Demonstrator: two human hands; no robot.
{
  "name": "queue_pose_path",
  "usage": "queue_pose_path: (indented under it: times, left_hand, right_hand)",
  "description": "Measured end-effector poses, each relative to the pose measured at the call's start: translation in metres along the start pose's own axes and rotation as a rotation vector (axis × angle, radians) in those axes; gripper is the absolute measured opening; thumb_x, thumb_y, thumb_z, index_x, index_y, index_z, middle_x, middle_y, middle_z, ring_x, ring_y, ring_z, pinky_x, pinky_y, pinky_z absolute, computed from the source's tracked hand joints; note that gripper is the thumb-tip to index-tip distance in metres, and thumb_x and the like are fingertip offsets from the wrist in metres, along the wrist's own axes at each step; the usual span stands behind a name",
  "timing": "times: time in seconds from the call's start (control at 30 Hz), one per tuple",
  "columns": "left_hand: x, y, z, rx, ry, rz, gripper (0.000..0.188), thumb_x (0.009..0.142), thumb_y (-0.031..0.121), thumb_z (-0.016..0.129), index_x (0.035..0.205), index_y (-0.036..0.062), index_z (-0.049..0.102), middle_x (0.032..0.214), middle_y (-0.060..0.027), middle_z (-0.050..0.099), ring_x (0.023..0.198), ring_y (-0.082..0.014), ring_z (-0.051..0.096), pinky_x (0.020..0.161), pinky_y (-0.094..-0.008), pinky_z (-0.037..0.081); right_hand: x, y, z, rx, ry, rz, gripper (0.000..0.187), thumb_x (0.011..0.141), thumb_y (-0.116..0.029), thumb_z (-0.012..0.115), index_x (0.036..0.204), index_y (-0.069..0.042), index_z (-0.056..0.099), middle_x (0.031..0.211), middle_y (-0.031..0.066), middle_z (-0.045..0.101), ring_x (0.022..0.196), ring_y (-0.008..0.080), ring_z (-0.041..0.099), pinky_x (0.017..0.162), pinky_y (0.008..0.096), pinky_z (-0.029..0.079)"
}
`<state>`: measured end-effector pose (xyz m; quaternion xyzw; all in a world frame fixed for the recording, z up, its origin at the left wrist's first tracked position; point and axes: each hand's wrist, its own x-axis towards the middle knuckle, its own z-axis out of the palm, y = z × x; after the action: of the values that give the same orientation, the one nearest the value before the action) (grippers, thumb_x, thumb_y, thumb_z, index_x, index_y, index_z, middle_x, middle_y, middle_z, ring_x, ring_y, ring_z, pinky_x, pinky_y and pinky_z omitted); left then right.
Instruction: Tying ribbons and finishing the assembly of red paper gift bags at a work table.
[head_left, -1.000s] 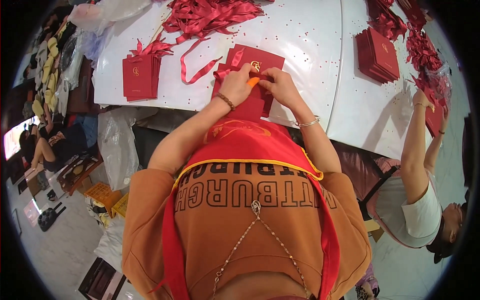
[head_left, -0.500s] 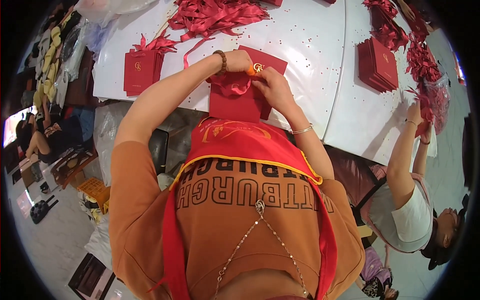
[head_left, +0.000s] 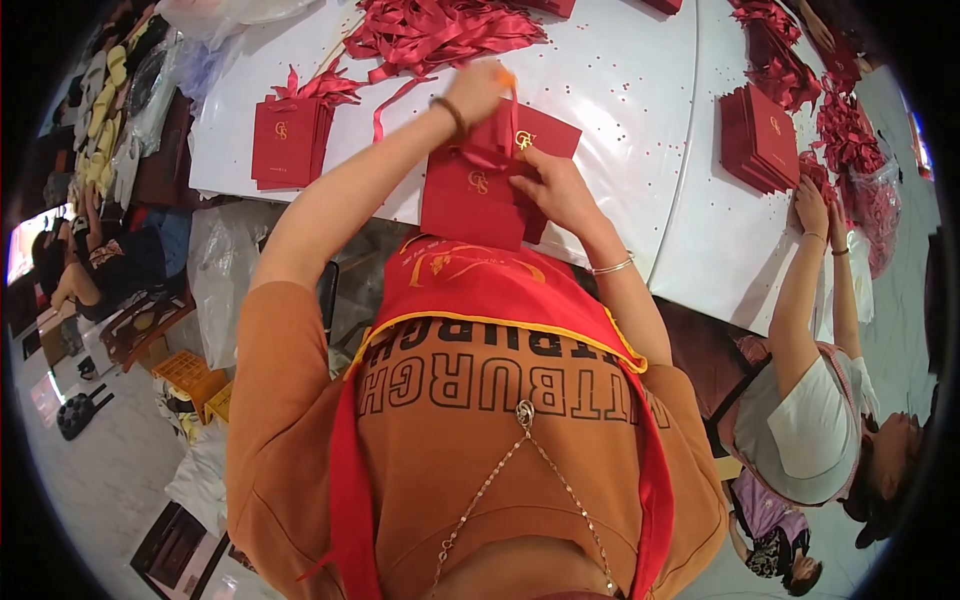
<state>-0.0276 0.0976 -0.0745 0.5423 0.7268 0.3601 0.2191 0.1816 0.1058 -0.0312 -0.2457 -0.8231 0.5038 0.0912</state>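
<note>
A dark red paper bag (head_left: 462, 207) with a gold emblem lies at the table's near edge in front of me. My left hand (head_left: 478, 88) is raised above its far side, closed on a red ribbon (head_left: 514, 112) that is drawn up from the bag. Something small and orange (head_left: 508, 78) shows at its fingertips; I cannot make out what it is. My right hand (head_left: 556, 188) pinches at the bag's upper right edge, beside the ribbon. Under and beyond this bag is another red bag (head_left: 556, 128), partly covered.
A heap of red ribbons (head_left: 440, 35) lies at the far side of the white table (head_left: 620, 190). To the left stands a stack of red bags (head_left: 282, 145); another stack of bags (head_left: 757, 140) is at right. A co-worker (head_left: 800, 400) handles red pieces there.
My left hand has moved up and away from the bag, pulling the ribbon taut. My right hand stays near the bag's edge. The co-worker's hands have moved toward the right-hand stack.
</note>
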Motion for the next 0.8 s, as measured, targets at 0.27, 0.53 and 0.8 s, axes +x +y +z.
queue_pose_path:
  times: [0.27, 0.53, 0.8]
  left_hand:
    - [-0.001, 0.038, -0.067, -0.636, 0.004, -0.421, 0.025, 0.086, 0.025, 0.046, 0.093, 0.0066, 0.062, 0.080, 0.0010, 0.059, 0.077, -0.0072, 0.057, 0.058, -0.0229, 0.039]
    - [-0.082, 0.000, -0.017, -1.430, -0.526, -0.402, 0.043, 0.089, 0.024, 0.047, 0.124, 0.0000, 0.043, 0.116, -0.0146, 0.053, 0.108, -0.0193, 0.051, 0.091, -0.0305, 0.043]
    - [-0.085, 0.034, 0.011, -0.746, 0.030, -0.610, 0.049, 0.077, 0.013, 0.064, 0.120, 0.0054, 0.041, 0.091, -0.0086, 0.059, 0.083, -0.0167, 0.057, 0.068, -0.0288, 0.047]
  right_hand:
    - [-0.003, -0.010, -0.013, 0.175, -0.122, 0.028, 0.022, 0.077, -0.009, 0.065, 0.094, -0.001, 0.055, 0.078, 0.0049, 0.057, 0.071, 0.0098, 0.052, 0.064, 0.0240, 0.042]
    - [-0.002, 0.003, -0.018, 0.796, -0.107, 0.012, 0.017, 0.079, -0.005, 0.062, 0.095, -0.003, 0.057, 0.088, -0.0002, 0.055, 0.080, 0.0092, 0.052, 0.073, 0.0232, 0.042]
    - [-0.001, 0.019, -0.016, 0.989, 0.566, 0.303, 0.023, 0.087, -0.017, 0.052, 0.106, -0.005, 0.054, 0.094, 0.0039, 0.055, 0.087, 0.0113, 0.052, 0.073, 0.0246, 0.044]
